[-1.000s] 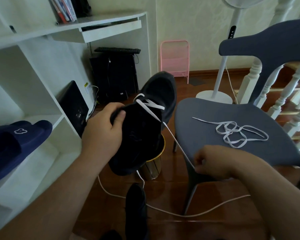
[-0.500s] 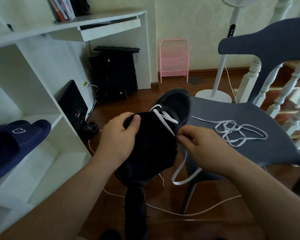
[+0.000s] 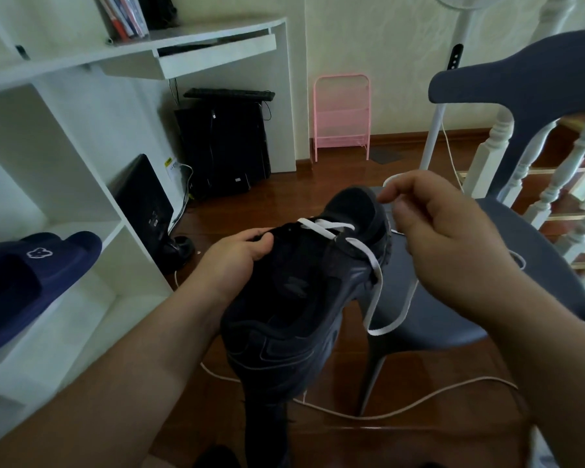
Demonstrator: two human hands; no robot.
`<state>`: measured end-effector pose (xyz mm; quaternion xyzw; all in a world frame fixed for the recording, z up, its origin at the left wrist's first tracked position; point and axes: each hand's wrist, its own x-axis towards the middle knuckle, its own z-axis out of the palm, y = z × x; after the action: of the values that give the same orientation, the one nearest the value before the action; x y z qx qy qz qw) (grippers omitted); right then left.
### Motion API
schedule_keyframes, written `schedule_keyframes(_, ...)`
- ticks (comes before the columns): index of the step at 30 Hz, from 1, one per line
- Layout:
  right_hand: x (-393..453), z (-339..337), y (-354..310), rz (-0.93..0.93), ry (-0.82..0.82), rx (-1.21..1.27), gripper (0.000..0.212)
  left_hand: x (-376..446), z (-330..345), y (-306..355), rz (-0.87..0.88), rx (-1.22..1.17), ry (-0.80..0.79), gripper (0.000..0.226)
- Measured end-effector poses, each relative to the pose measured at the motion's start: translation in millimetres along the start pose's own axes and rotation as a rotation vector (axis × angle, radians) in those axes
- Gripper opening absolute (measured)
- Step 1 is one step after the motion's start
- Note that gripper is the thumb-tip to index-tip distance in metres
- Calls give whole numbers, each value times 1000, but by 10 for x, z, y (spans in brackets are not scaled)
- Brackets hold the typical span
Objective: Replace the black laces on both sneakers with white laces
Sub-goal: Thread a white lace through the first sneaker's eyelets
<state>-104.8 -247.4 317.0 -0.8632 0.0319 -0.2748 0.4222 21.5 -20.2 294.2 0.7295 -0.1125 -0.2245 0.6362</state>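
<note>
A black sneaker (image 3: 304, 298) is held up in front of me, toe pointing away, with my left hand (image 3: 232, 261) gripping its left side near the eyelets. A white lace (image 3: 372, 261) crosses the lowest eyelets and hangs in a loop off the right side. My right hand (image 3: 443, 228) hovers by the toe, fingers pinched on that lace. The second white lace on the grey chair is mostly hidden behind my right hand. A second dark shoe (image 3: 267, 430) lies on the floor below.
A grey chair (image 3: 534, 251) stands at right, a white shelf unit (image 3: 81, 184) with navy slippers (image 3: 31, 275) at left. A white cable (image 3: 402, 412) runs across the wooden floor. A computer tower (image 3: 223, 143), pink rack (image 3: 341, 116) and fan stand (image 3: 443, 106) sit behind.
The sneaker has dropped lower and nearer to me. My right hand went from pulling the lace taut to the shoe, then up beside the toe, leaving the lace hanging slack.
</note>
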Motion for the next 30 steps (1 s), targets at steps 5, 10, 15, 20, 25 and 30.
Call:
schedule_keyframes(5, 4, 132, -117, -57, 24, -127, 26, -23, 236, -90, -50, -85, 62, 18)
schedule_keyframes(10, -21, 342, -91, 33, -117, -260, 11, -53, 442, -159, -35, -144, 48, 15)
schedule_keyframes(15, 5, 418, -43, 73, -210, -388, 8, -92, 536, -219, -28, -199, 13, 19)
schedule_keyframes(20, -11, 389, -28, 56, -153, -432, 9, -120, 560, -244, -31, -237, -23, 21)
schedule_keyframes(25, -11, 378, -46, 21, -149, -493, 6, -176, 567, -257, 60, -170, -35, 22)
schedule_keyframes(30, -41, 369, -65, 33, -105, -439, 12, -229, 549, -285, 362, 225, 44, 25)
